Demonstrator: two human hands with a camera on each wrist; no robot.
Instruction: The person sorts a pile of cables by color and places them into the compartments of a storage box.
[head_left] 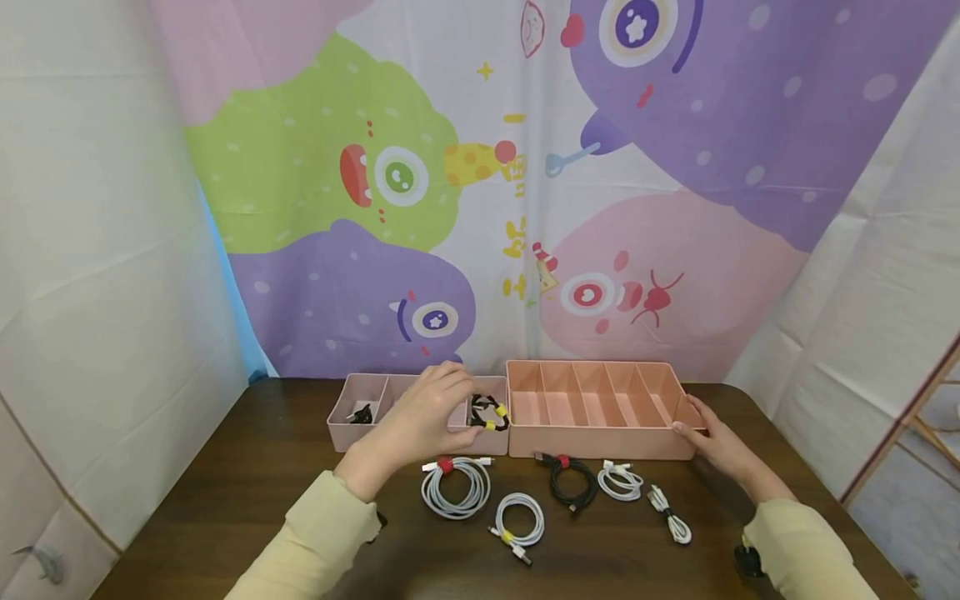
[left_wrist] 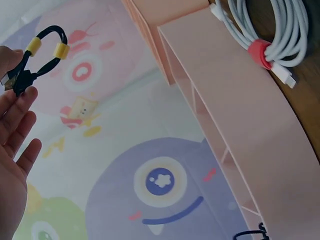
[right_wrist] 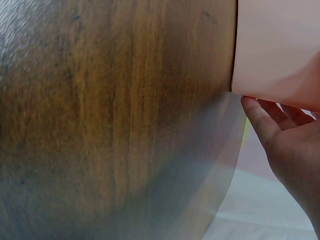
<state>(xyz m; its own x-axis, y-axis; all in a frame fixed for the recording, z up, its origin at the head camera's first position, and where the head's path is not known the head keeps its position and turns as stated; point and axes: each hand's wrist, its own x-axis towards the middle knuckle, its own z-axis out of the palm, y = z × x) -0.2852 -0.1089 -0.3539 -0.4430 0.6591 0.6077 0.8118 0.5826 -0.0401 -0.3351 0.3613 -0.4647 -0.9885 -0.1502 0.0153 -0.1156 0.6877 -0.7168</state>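
Between thumb and index finger, my left hand (head_left: 429, 410) pinches a coiled black cable (left_wrist: 22, 82) with yellow ties, raised over the right part of the pale pink divided box (head_left: 420, 442). The hand's other fingers spread away from the cable in the left wrist view. My right hand (head_left: 723, 446) touches the right end of the peach divided box (head_left: 600, 443); in the right wrist view its fingertips (right_wrist: 248, 102) rest against that end wall. A small black cable (head_left: 363, 414) lies in the pale box's left compartment.
On the dark wooden table (head_left: 247, 500), in front of the boxes, lie a large white cable (head_left: 456, 492) with a red tie, a white one (head_left: 517, 527) with a yellow tie, a black one (head_left: 573, 487) and two smaller white cables. A cartoon curtain (head_left: 487, 108) hangs behind.
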